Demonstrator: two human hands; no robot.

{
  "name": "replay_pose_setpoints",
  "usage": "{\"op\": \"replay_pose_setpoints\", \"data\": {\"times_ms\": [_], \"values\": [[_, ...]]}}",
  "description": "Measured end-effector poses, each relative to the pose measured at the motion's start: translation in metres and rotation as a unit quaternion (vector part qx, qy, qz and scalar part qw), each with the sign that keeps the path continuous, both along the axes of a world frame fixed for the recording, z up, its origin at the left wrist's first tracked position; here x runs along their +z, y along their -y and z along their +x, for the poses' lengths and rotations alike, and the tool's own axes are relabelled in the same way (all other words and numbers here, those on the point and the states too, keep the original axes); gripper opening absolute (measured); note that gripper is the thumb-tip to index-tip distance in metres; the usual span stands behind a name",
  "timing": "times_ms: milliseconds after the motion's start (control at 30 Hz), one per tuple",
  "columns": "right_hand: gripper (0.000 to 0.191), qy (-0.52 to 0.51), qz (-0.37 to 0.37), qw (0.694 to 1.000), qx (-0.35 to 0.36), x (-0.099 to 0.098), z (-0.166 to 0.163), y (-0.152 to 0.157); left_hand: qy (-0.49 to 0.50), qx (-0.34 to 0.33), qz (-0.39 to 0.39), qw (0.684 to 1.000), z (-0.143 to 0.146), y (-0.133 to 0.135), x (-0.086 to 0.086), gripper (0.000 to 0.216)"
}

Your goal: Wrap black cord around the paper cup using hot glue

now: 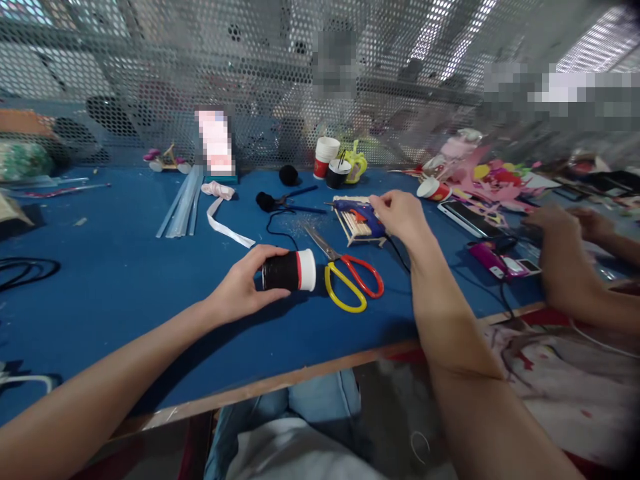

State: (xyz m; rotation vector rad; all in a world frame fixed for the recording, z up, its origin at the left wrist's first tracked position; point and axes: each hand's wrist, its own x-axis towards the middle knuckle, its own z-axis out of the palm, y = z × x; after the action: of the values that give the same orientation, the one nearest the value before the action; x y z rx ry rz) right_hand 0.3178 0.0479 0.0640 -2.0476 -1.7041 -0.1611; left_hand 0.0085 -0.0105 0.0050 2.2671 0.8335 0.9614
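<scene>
My left hand (250, 280) is wrapped round a paper cup (283, 270) lying on its side. Black material covers most of its wall, beside a red band and a white end. At the right, the fingers of my right hand (400, 213) pinch the rear of a blue glue gun (367, 217). Its nozzle points left, and it lies over a small rack of pale sticks (350, 233). Between my hands are scissors (345, 270) with one yellow and one red handle, their blades apart and pointing away from me.
Beyond lie translucent glue sticks (181, 207), white ribbon (227, 227), a black ball of yarn (288, 175) and pliers-like tools (300, 200). White-and-red cups (326, 157) stand near the mesh partition (270, 100). A co-worker's hands (555, 223) are at right, near a phone (470, 219).
</scene>
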Motion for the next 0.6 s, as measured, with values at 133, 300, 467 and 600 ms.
{"op": "replay_pose_setpoints", "data": {"times_ms": [133,300,467,600], "values": [[0.037,0.082,-0.134,0.987,0.019,-0.011,0.007,-0.011,-0.02,0.003,-0.009,1.0,0.0,-0.001,-0.002,0.054],[0.025,0.093,-0.162,0.981,0.043,-0.011,0.005,-0.011,-0.03,0.008,-0.035,0.999,-0.002,-0.004,-0.003,0.055],[0.019,0.078,-0.155,0.984,0.04,-0.014,0.009,-0.01,-0.023,0.024,-0.086,0.996,-0.003,-0.005,-0.003,0.058],[0.016,0.001,-0.1,0.994,0.045,-0.023,0.013,-0.009,0.004,0.024,-0.141,0.99,-0.003,-0.006,-0.002,0.061]]}}
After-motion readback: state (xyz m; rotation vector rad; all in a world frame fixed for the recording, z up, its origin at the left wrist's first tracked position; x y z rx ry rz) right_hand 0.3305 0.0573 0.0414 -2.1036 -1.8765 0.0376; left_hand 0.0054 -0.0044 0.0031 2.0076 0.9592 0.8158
